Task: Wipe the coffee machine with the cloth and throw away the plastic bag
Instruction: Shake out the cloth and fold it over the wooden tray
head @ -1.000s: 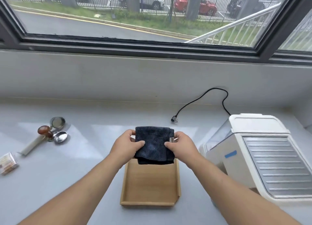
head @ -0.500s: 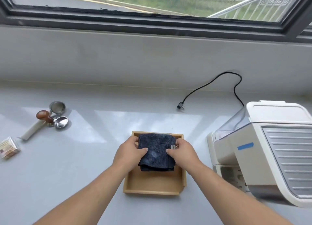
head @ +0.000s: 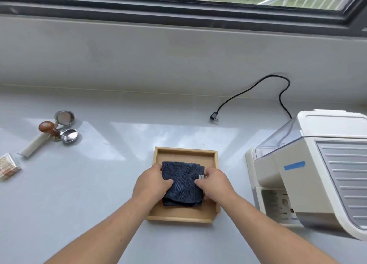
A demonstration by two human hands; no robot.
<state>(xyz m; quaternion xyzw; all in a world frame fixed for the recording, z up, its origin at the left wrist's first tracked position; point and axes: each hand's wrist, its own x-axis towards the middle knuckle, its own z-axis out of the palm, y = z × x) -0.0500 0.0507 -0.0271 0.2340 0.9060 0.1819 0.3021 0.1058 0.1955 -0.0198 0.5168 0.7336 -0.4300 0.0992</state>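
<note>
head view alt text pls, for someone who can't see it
Two bare hands, left hand and right hand, grip a folded dark cloth in a wooden tray on a grey counter. A white coffee machine stands to the right, its unplugged cord behind, with metal coffee tools far left.

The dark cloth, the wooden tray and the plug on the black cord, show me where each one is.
dark cloth (head: 181,186), head view, middle of the folded top face.
wooden tray (head: 184,151), head view, far rim.
plug (head: 214,117), head view, body at the cord's loose end.
</note>
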